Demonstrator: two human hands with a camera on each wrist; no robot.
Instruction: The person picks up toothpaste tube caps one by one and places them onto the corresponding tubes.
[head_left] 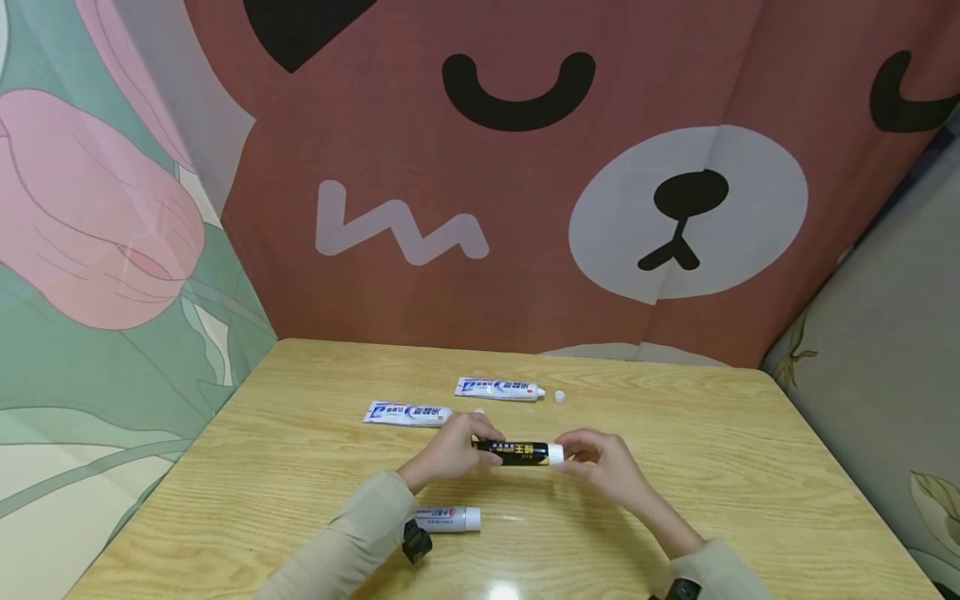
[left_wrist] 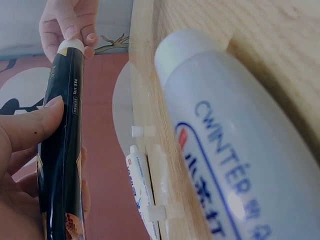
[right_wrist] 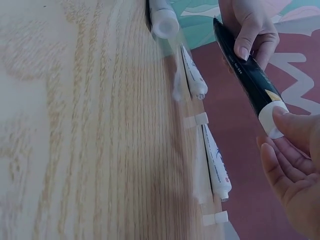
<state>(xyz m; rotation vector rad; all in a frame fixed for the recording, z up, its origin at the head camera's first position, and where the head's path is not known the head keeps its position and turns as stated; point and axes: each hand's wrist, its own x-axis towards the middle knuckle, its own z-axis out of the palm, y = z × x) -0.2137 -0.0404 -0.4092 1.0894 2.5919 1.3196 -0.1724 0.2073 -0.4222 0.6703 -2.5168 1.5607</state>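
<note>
My left hand [head_left: 456, 446] grips the body of a black toothpaste tube [head_left: 517, 453] with gold lettering, thumb on the near side in the left wrist view. The tube is held level above the table, its cap end pointing right. At that end sits a white cap [right_wrist: 271, 119], which my right hand [head_left: 606, 467] pinches with the thumb and fingers. Below the left forearm lies a silvery-white toothpaste tube [head_left: 447, 518] with its white cap on, partly hidden by the sleeve.
Two white-and-blue toothpaste tubes lie farther back, one at the rear [head_left: 498, 389], the other nearer and left [head_left: 405, 414]. Both have bare nozzles. A loose white cap [right_wrist: 221, 217] lies by the rear tube, another cap [right_wrist: 201, 118] by the nearer one. Printed curtains surround the wooden table [head_left: 750, 467].
</note>
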